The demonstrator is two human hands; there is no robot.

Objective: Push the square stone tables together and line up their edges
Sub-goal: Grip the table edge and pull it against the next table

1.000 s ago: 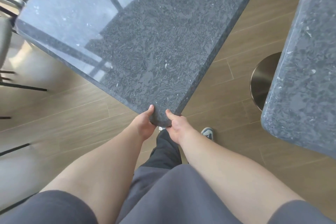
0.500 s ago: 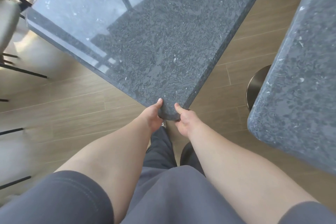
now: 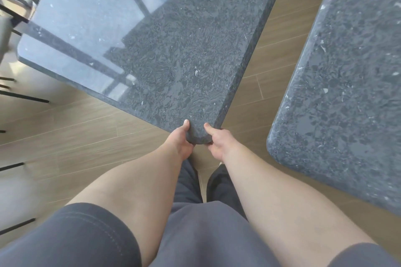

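A dark grey speckled stone table point(image 3: 178, 54) fills the upper middle, its rounded near corner pointing at me. My left hand point(image 3: 181, 143) grips that corner from the left, thumb on top, fingers hidden beneath. My right hand point(image 3: 218, 144) grips the same corner from the right, thumb on top as well. A second stone table point(image 3: 347, 84) of the same stone stands at the right. A wedge of wooden floor point(image 3: 260, 67) separates the two tables; their facing edges are not parallel.
Thin black chair legs point(image 3: 23, 96) and a pale chair seat stand at the left edge. Wooden plank floor runs under everything. My legs in dark trousers point(image 3: 191, 182) are directly below the held corner.
The gap between the two tables has narrowed, and the round metal base seen under the right table earlier is now out of sight. Both hands keep their hold on the corner.
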